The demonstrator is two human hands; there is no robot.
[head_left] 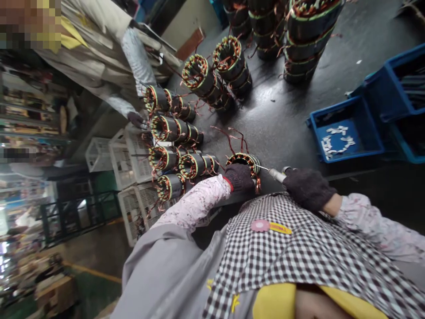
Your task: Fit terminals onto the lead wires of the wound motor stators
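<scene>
A motor stator (254, 162) with copper windings stands on the dark tabletop close to my body, loose reddish lead wires rising from its far side. My left hand (239, 177), in a dark knitted glove, closes on the near left side of this stator; its fingertips are partly hidden. To the right, my gloved right hand (307, 188) grips a slim tool (276, 175) with a silvery handle. The thin metal tip of the tool points left and reaches the stator's right rim. Whether it touches the windings, I cannot tell.
Several stators (175, 128) lie or stand in rows at the left, with taller stacks (308, 40) behind. A blue bin (368, 128) with small white pieces sits at right. Across the table, a co-worker's gloved hand (137, 119) is beside the stators. White crates (128, 159) stand left.
</scene>
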